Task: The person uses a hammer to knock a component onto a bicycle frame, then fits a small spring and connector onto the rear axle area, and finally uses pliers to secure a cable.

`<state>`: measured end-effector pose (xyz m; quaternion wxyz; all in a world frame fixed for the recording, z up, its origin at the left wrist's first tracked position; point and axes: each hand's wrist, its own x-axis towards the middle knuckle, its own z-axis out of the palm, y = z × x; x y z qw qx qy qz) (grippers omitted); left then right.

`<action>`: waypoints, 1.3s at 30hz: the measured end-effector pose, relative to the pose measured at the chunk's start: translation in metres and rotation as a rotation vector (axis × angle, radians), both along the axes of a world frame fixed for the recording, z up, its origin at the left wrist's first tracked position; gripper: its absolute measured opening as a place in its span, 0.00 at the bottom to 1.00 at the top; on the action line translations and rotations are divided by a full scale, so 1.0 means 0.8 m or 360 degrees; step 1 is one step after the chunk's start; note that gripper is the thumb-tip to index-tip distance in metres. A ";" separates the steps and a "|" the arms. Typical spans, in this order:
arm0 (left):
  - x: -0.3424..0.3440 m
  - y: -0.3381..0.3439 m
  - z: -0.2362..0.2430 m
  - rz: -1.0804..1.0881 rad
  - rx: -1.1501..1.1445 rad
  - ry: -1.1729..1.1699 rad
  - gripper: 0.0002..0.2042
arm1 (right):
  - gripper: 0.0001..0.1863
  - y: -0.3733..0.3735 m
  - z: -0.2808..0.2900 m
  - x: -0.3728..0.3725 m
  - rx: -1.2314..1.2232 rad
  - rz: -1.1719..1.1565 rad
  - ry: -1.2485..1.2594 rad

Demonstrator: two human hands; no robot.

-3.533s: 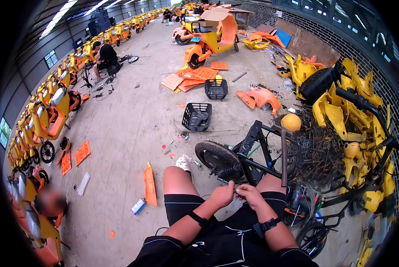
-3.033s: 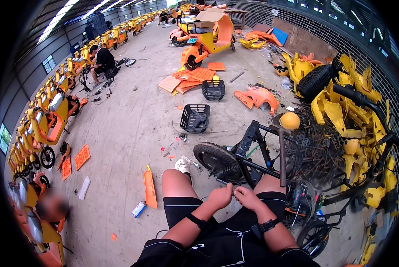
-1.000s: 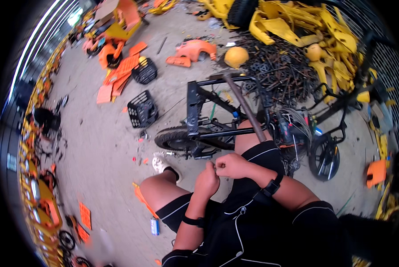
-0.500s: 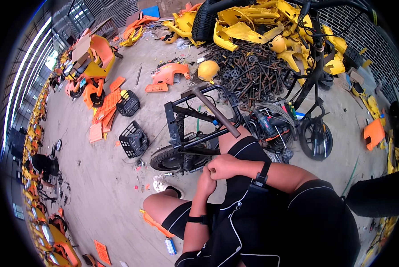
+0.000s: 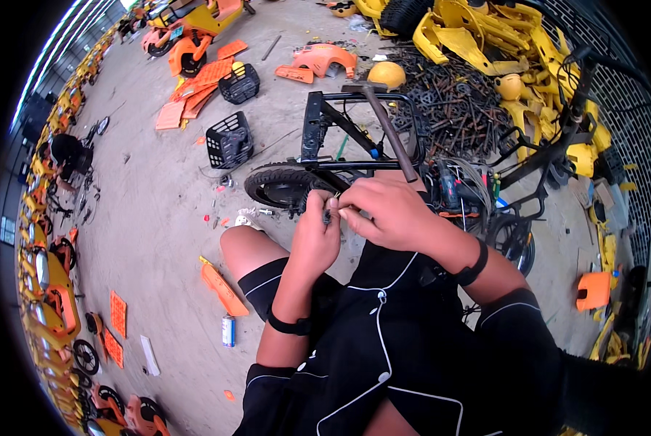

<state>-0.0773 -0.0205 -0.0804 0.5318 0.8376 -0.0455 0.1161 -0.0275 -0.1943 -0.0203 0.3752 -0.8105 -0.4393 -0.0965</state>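
My left hand (image 5: 317,236) and my right hand (image 5: 385,211) meet in front of my lap, fingers closed in a pinch. Between the fingertips is a tiny dark piece with a thin pale end, too small to make out. Just beyond them stands a stripped black scooter frame (image 5: 313,131). Its rear wheel (image 5: 264,187) is beside my left hand. A hammer (image 5: 391,134) lies across the top of the frame, its handle end toward my right hand. Cables and a power tool (image 5: 450,190) sit inside the frame, to the right of my hands.
A blue-and-white can (image 5: 228,332) and an orange strip of plastic (image 5: 224,288) lie left of my leg. Black baskets (image 5: 229,140), orange panels (image 5: 202,78) and a yellow helmet (image 5: 387,74) are farther off. Behind the frame is a heap of rusty metal parts (image 5: 456,105). Scooters line the left.
My view has tilted downward and shifted, so the surroundings sit elsewhere in the picture. My hands have come up closer, and the small piece at my fingertips now shows. The hammer stays on the frame.
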 end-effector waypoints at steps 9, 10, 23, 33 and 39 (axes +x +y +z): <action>-0.017 -0.010 0.076 -0.0019 -0.0323 -0.0272 0.04 | 0.13 -0.001 0.070 -0.025 0.0394 0.0155 0.0133; -0.018 -0.013 0.088 0.0007 -0.0269 -0.0262 0.05 | 0.12 0.001 0.074 -0.026 0.0408 0.0146 0.0132; -0.022 -0.017 0.086 -0.0331 -0.1106 0.0089 0.08 | 0.16 -0.013 0.043 -0.001 0.0546 0.0170 0.0706; -0.027 -0.015 0.067 -0.0111 -0.0693 0.0066 0.07 | 0.10 -0.017 0.044 0.002 0.0335 0.0112 0.0715; -0.028 -0.008 0.043 0.0009 -0.0502 0.0096 0.08 | 0.06 -0.010 0.024 0.010 0.0031 0.0085 0.0097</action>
